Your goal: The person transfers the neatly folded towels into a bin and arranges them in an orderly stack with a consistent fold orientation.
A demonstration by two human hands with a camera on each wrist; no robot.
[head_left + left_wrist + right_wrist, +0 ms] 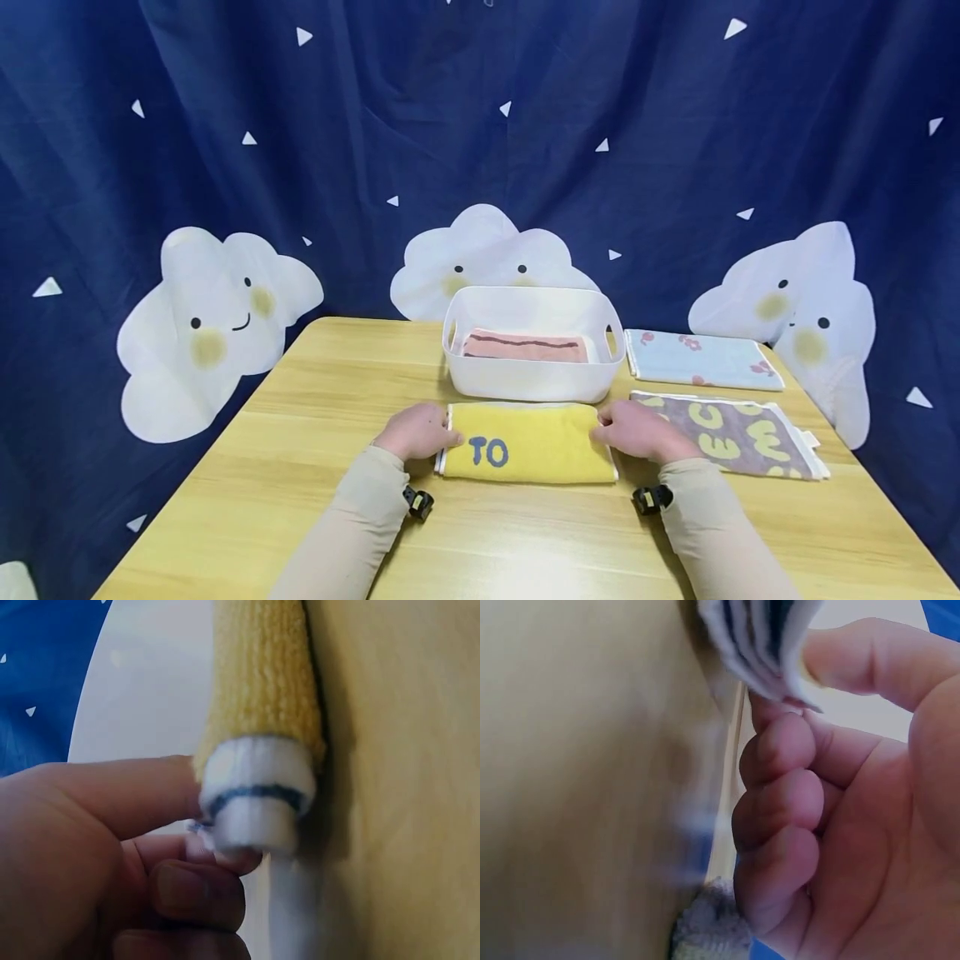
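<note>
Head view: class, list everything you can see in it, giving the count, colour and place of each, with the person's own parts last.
Yellow towel: one, yellow with blue "TO", between the hands
Basket: one, white, behind the yellow towel
Pink towel: one, pink with dark stripes, inside the basket
Floral towel: one, light blue, right of the basket
Lettered towel: one, grey-purple, in front of the floral towel
Table: one, light wood, below
Curtain: navy, white clouds and triangles, behind
Unclear object: one, pale, bottom left corner
Wrist devices: two, black, one per wrist
Sleeves: two, beige
Left hand, right hand: pinching the yellow towel's ends
</note>
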